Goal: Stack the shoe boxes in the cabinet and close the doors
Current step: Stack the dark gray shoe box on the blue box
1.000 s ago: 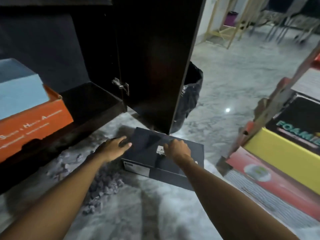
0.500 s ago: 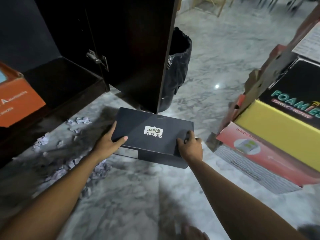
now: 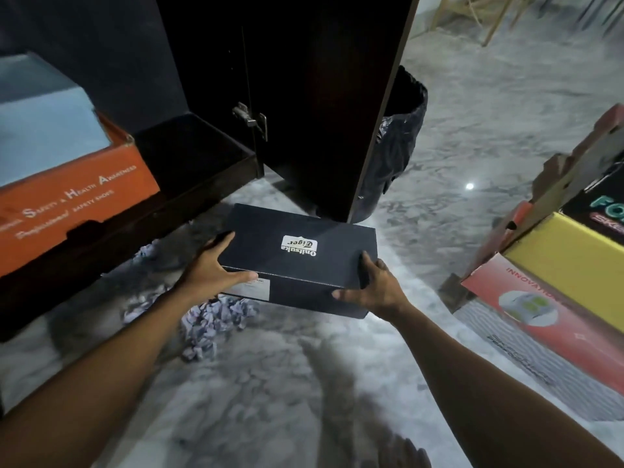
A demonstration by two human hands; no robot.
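A black shoe box with a white label on its lid hangs just above the marble floor, in front of the open cabinet. My left hand grips its left end, thumb on the near side. My right hand grips its right end, fingers over the lid edge. Inside the dark cabinet, on its bottom shelf at the left, sits an orange shoe box with a light blue box on top. The cabinet door stands open, behind the black box.
Crumpled paper lies on the floor under my left arm. A black bin with a bag stands behind the door. At the right is a pile of boxes: a red one, a yellow one and a black one.
Both hands have moved from the lid to the ends of the black box and lifted it off the floor, toward me.
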